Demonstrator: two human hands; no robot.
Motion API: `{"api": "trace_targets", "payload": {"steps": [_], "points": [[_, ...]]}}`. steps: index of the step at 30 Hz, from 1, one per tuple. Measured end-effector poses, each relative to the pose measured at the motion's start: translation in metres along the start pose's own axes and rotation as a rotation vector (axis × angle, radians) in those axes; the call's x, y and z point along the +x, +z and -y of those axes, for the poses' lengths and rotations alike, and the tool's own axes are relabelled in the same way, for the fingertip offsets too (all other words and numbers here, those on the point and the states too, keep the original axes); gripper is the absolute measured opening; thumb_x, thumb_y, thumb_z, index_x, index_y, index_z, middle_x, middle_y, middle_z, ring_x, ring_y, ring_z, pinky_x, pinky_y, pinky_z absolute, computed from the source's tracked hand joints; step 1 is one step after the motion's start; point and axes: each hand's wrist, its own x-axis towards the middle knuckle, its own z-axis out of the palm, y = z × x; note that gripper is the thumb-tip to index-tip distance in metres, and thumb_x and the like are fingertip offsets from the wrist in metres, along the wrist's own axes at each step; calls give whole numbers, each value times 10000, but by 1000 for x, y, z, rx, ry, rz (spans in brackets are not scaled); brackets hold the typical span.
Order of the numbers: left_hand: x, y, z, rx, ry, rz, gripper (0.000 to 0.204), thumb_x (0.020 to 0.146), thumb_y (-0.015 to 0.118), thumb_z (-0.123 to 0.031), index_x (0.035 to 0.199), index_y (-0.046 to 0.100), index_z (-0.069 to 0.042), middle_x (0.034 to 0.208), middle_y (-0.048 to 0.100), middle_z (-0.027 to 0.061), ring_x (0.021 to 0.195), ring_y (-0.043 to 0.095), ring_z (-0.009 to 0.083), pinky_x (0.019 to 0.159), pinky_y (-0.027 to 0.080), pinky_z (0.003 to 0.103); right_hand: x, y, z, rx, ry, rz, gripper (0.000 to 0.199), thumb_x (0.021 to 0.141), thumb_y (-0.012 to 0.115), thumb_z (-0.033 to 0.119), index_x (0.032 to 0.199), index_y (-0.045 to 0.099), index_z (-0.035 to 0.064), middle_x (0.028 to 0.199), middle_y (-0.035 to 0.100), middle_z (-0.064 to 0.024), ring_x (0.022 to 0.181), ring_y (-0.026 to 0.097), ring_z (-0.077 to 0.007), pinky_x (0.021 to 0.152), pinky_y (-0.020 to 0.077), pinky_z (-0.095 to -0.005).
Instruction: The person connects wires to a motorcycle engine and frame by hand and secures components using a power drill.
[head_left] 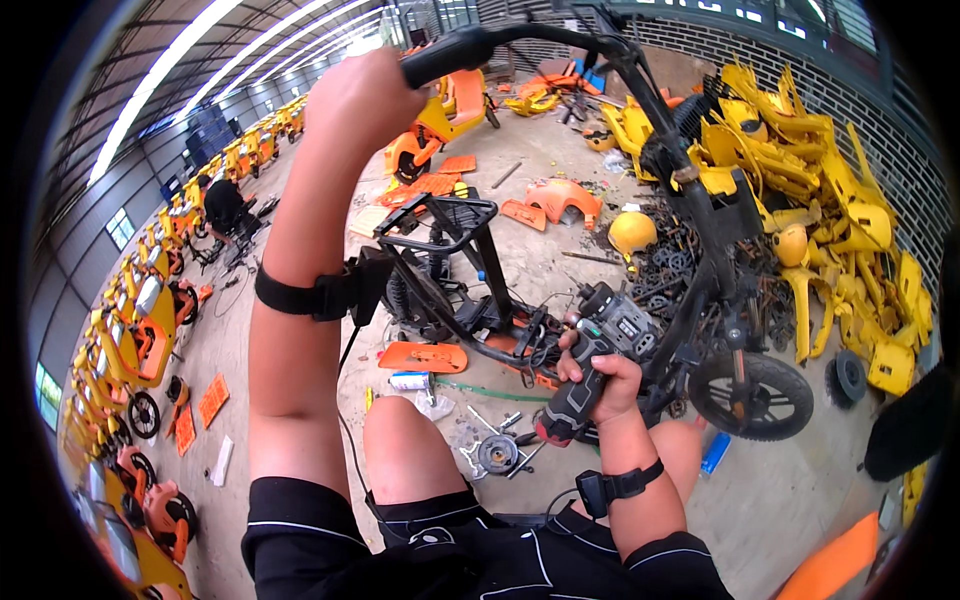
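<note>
My left hand (362,92) is raised and wrapped round the black handlebar (500,38) of a stripped-down scooter, at the end of the bar. Lower down, my right hand (608,388) holds a cordless power drill (615,325) by its handle, with the red battery end towards me and the grey body pointing away. The scooter's black frame (462,232) is bare of panels. Its front wheel (752,397) stands at the right of my knees. What the drill's tip meets is hidden in the clutter of the frame.
A big heap of yellow body panels (840,190) leans by the brick wall. Black metal parts (665,270) and a yellow helmet (632,232) lie beyond the frame. Orange panels (422,357), a round hub (497,455) and a blue can (715,453) are nearby. Another person (226,208) crouches beside parked scooters.
</note>
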Motion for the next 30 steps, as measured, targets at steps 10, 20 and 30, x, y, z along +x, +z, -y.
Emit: {"api": "trace_targets", "payload": {"steps": [10,20,30], "points": [[-2,-50,-9,-343,258,-167,454,832,756,-396,1067,727,-8,784,703,165,708,695,309,703,548,403,-4,20,4,-289,17,61,776,664,707,138,1388,487,-35,1064,632,-182,732,630,-231,749,520,-348],[-28,19,30,-1458,-27,5,497,897,793,-115,1324,601,53,885,676,73,617,642,97,570,526,233,47,166,63,-569,-193,318,512,763,684,91,1249,560,-12,1043,655,-155,764,642,-192,702,541,-305],[-8,7,-22,-1770,113,-191,386,866,825,-140,1204,674,-31,1036,692,37,892,636,91,780,546,257,68,266,80,-732,-236,308,464,792,629,3,1251,579,-46,995,685,-132,757,658,-192,733,562,-333]]}}
